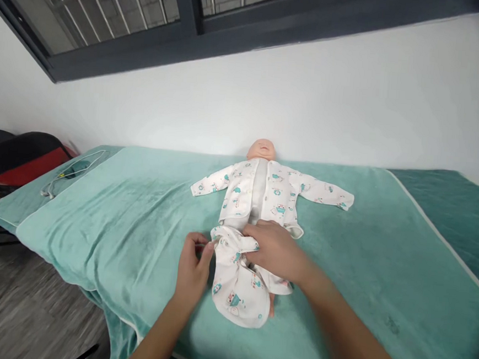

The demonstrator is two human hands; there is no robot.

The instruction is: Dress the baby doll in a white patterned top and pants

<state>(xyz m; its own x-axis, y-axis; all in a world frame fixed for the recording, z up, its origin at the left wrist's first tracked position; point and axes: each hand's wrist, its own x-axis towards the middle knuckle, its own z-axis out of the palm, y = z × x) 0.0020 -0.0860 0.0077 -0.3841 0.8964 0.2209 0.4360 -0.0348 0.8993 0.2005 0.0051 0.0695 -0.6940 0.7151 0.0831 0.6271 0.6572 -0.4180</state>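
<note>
A baby doll (262,148) lies on its back with its head toward the wall. It wears a white printed jacket (280,191), unfastened down the front, sleeves spread to both sides. White printed baby pants (234,295) lie over its lower body and legs; a bit of one foot (271,305) shows below them. My left hand (195,262) pinches the left edge of the pants near the waist. My right hand (273,248) is closed on the waist at the middle, its fingertips partly hidden by the cloth.
A green plush blanket (137,210) with some wrinkles covers the table. At the far left lie a cable-like white cord (50,189) and a small dark green item. Black and red chairs (21,157) stand left. A white wall (332,98) with a window rises behind.
</note>
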